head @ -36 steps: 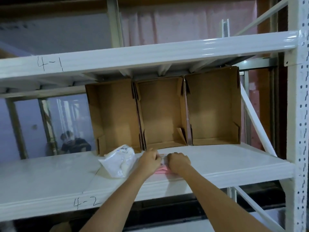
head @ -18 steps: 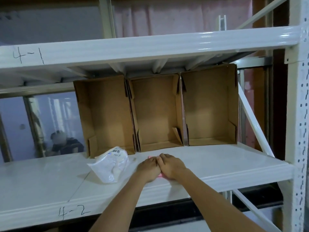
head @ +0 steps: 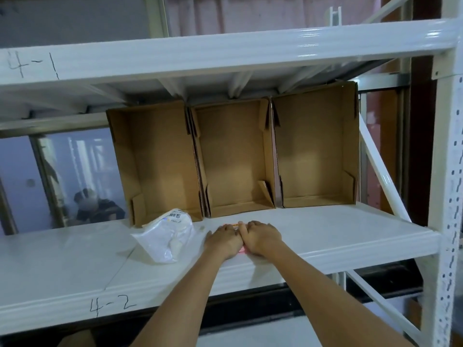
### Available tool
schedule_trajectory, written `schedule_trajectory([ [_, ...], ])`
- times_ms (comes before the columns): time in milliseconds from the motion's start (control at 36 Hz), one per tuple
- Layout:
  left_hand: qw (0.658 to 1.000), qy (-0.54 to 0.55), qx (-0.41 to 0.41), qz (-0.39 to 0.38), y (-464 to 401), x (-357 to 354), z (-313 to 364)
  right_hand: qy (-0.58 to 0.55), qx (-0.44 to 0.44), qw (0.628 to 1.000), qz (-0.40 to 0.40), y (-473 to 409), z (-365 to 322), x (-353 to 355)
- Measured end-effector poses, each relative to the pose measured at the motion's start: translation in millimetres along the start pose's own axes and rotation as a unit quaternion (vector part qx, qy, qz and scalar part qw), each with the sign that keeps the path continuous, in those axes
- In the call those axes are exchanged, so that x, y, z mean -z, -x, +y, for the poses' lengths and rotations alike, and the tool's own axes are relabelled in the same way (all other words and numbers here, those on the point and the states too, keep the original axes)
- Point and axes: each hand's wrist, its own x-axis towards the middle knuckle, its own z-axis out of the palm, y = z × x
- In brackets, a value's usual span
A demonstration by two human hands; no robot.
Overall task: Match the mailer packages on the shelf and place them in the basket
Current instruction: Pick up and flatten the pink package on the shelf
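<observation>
A pink mailer (head: 241,250) lies on the white shelf marked 4-2 (head: 325,236), almost wholly covered by my hands. Only a pink sliver shows between my wrists, and a thin strip at my fingertips. My left hand (head: 222,241) and my right hand (head: 262,237) sit side by side on it, touching each other, with fingers bent down over its far edge. To the left of my left hand, a white plastic mailer (head: 166,232) with a barcode label lies crumpled on the shelf, apart from my hand.
Three empty cardboard boxes (head: 235,156) stand on their sides along the back of the shelf, open towards me. The upper shelf beam marked 4-1 (head: 225,53) hangs overhead. A white upright post (head: 448,196) bounds the right. A person sits behind the rack at left.
My two hands have closed the gap between them and now touch over the pink mailer, hiding the label that showed before. The white mailer has not moved.
</observation>
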Motion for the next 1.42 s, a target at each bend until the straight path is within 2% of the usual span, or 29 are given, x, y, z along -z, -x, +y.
schedule_trajectory([
  [306,0.999,-0.006,0.024,-0.029,-3,3,-4,0.078,0.042,0.995,-0.051,3,6,-6],
  [528,0.999,0.001,0.036,-0.033,16,4,-5,0.107,0.004,0.992,-0.070,7,3,5],
  [750,0.995,0.081,0.018,-0.046,61,18,4,0.144,-0.030,0.988,-0.041,29,-1,18],
  [861,0.994,0.109,-0.028,0.018,88,33,21,0.181,-0.093,0.979,-0.013,37,24,34],
  [972,0.983,0.089,-0.043,0.154,109,53,16,0.216,-0.118,0.969,0.010,42,46,45],
  [1056,0.956,0.052,-0.042,0.286,117,76,-8,0.179,-0.098,0.975,0.094,45,28,53],
  [1111,0.945,0.041,-0.013,0.325,121,91,-30,0.128,-0.059,0.978,0.155,49,5,59],
  [1139,0.943,0.027,0.012,0.333,121,97,-44,0.088,-0.035,0.983,0.160,50,-9,61],
  [1222,0.941,-0.019,0.084,0.328,124,103,-88,-0.009,0.014,0.994,0.109,54,-54,65],
  [1306,0.946,-0.034,0.096,0.309,131,96,-122,0.033,0.056,0.992,0.111,62,-95,62],
  [1417,0.970,0.020,0.079,0.230,144,85,-136,0.060,0.080,0.989,0.109,74,-127,51],
])
